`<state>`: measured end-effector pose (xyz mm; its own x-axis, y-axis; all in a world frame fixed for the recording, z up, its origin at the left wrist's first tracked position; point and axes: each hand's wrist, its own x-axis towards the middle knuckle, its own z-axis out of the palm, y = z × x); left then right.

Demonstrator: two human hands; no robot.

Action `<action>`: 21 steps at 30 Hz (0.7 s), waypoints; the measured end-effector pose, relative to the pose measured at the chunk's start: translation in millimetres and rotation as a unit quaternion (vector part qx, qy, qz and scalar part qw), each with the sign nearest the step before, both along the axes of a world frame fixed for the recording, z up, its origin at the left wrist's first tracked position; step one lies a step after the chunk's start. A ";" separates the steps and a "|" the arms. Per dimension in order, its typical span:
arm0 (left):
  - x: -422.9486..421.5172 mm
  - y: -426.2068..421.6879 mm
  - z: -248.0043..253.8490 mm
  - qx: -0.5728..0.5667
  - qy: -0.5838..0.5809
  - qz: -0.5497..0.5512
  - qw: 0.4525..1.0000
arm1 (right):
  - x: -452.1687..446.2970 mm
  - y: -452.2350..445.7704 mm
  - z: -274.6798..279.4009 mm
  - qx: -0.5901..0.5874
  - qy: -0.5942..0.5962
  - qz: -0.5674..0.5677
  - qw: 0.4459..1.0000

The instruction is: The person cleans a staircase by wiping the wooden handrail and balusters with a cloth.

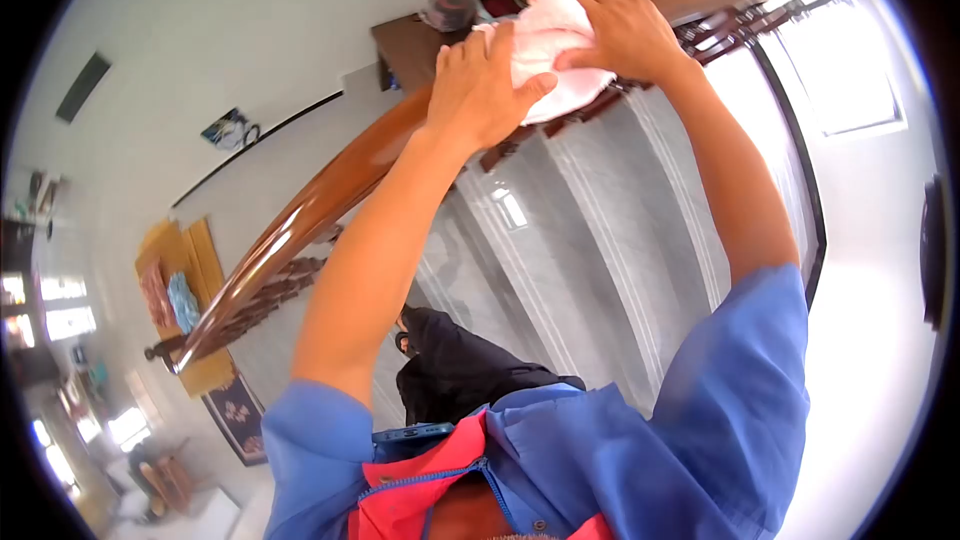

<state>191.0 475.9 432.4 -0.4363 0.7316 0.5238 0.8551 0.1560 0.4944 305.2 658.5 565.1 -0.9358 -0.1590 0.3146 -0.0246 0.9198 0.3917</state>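
Head view, pink cloth [552,30], handrail [352,165] partly hidden

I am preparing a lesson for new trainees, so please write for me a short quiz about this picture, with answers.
1. Multiple choice. What do the left hand and the right hand both touch?
A) a sponge
B) a pink cloth
C) a paint brush

2. True or false: the right hand is raised off the cloth, touching nothing.

3. Fill in the blank: the cloth is held over a glossy brown ______, with gray steps beyond it.

Key: 1. B; 2. False; 3. handrail
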 end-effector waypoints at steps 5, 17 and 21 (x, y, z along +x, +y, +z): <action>13.4 37.0 36.1 -0.016 -0.012 0.038 0.999 | 7.3 12.6 17.9 -0.045 -0.010 -0.078 0.996; 21.8 2.3 53.4 -0.071 -0.175 0.052 0.981 | 5.6 3.5 23.9 -0.108 0.063 -0.044 0.991; 34.7 12.8 90.0 -0.182 -0.144 0.074 0.970 | 30.0 7.4 57.7 -0.074 -0.003 -0.030 0.997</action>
<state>225.7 488.7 522.3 -0.6401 0.7637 0.0838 0.6448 0.4747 0.5991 335.3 665.9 622.8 -0.9444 -0.0553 0.3240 0.0296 0.9674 0.2515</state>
